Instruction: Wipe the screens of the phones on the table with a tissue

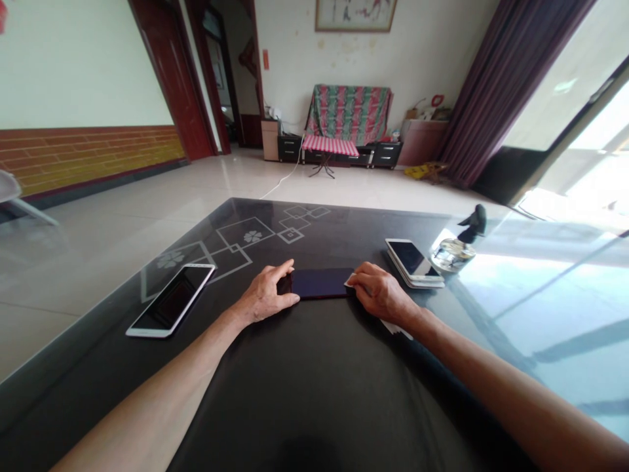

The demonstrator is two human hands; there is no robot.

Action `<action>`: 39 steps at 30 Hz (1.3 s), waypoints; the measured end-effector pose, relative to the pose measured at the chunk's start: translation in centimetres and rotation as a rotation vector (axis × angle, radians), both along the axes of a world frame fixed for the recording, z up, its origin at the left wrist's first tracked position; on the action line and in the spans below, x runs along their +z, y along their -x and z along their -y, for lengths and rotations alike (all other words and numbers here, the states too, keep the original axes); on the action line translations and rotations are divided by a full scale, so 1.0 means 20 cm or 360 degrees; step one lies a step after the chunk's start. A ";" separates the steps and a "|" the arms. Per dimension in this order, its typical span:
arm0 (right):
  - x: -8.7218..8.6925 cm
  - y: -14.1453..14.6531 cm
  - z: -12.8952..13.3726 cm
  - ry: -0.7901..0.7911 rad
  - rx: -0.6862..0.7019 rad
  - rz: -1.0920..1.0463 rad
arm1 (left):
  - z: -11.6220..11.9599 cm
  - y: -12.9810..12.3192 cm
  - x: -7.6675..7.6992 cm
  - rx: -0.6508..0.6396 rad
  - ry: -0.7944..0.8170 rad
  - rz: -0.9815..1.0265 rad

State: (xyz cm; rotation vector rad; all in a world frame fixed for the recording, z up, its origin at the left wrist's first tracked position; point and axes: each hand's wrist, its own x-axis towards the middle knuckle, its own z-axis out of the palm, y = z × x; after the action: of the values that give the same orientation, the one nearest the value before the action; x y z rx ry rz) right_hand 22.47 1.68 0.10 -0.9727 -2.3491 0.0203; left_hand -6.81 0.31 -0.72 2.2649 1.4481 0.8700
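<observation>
A dark smartphone lies flat on the black table in front of me, its long side running left to right. My left hand grips its left end between thumb and fingers. At the right end, my right hand is closed with its fingers bunched, pinching a small white wipe against the phone. Most of that wipe is hidden by the fingers, so its exact kind is hard to tell. White strips of something thin stick out beneath my right forearm.
On the left lies a white-framed phone. A stack of white phones sits to the right, beside a clear spray bottle with a black head. The glossy tabletop has its far edge beyond my hands.
</observation>
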 end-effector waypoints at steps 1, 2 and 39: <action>0.01 -0.01 0.01 0.0003 0.0012 0.0009 | 0.00 0.00 0.00 -0.0002 -0.0003 0.0000; 0.01 -0.01 0.01 0.0004 0.0017 0.0023 | 0.00 0.00 0.00 -0.0004 -0.0006 -0.0001; 0.02 0.11 -0.10 0.0040 -0.0500 0.0174 | 0.09 -0.18 0.01 0.0022 -0.0153 -0.0092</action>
State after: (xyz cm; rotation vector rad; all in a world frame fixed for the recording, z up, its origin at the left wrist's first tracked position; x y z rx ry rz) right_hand 20.21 3.71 0.46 -1.3758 -2.2703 -0.1304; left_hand -3.13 -1.50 -0.53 2.3709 1.4780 0.9034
